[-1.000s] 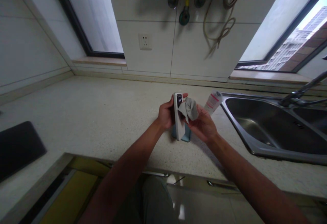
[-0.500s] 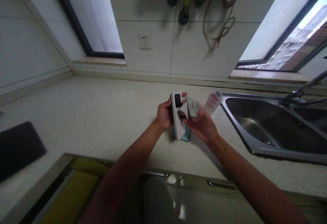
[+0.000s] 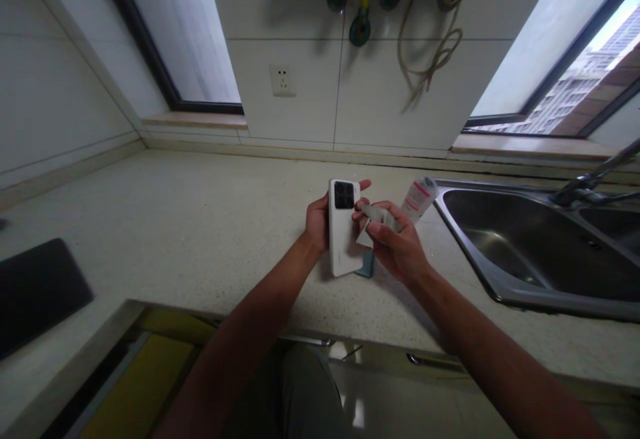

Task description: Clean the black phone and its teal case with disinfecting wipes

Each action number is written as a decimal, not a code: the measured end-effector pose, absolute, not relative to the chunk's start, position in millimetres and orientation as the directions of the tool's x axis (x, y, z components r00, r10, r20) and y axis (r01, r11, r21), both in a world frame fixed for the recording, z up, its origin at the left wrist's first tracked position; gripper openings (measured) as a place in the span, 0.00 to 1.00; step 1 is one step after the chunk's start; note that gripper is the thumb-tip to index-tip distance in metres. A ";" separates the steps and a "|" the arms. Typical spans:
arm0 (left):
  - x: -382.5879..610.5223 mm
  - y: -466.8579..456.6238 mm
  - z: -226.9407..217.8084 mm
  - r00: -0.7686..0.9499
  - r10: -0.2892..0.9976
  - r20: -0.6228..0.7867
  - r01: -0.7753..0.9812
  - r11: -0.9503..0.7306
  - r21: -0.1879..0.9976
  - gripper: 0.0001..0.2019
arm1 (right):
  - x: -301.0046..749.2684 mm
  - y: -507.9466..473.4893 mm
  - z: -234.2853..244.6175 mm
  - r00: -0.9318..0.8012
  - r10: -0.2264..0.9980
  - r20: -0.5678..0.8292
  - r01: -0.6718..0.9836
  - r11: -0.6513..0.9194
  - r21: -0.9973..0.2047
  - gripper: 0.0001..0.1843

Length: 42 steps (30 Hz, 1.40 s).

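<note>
My left hand (image 3: pixel 317 223) grips a white phone (image 3: pixel 343 239) upright above the countertop, its back and black camera block turned toward me. My right hand (image 3: pixel 395 245) is closed on a small grey cloth (image 3: pixel 376 220), held against the phone's right edge. A blue object (image 3: pixel 367 264) lies on the counter partly hidden behind the phone. A white tube with red print (image 3: pixel 419 197) lies just beyond my right hand, beside the sink.
A steel sink (image 3: pixel 530 245) with a tap (image 3: pixel 595 175) fills the right of the speckled countertop (image 3: pixel 190 225). A black slab (image 3: pixel 35 289) lies at the left edge. Utensils and a hose (image 3: pixel 435 39) hang on the tiled wall above a socket (image 3: pixel 283 81).
My left hand has turned the phone from edge-on so its back faces me. The cloth has flattened lower in my right hand, against the phone's side.
</note>
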State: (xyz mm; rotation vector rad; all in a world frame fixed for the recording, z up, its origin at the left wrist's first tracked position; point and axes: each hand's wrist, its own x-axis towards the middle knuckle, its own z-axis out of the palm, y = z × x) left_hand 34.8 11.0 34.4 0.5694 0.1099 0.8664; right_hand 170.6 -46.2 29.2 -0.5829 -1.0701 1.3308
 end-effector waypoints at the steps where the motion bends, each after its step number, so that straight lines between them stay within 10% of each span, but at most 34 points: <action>1: 34.5 9.6 35.7 0.653 0.744 0.139 -0.689 0.509 0.516 0.30 | 170.4 -47.4 29.8 -0.099 0.953 0.287 -0.471 0.209 -0.857 0.17; 23: 34.7 8.5 42.4 0.753 0.657 0.026 -0.561 0.621 0.547 0.42 | 170.4 -52.3 24.0 -0.059 0.909 0.412 -0.139 0.401 -0.906 0.10; 34: 37.7 12.3 26.9 0.908 0.312 -0.281 -0.106 0.818 0.565 0.28 | 191.5 -45.8 33.0 -0.212 0.434 0.876 0.504 0.816 -0.282 0.14; 42: 39.1 16.7 27.0 0.947 0.149 -0.284 0.018 0.860 0.510 0.27 | 193.8 -42.6 39.2 -0.145 0.474 0.869 0.599 0.741 -0.304 0.09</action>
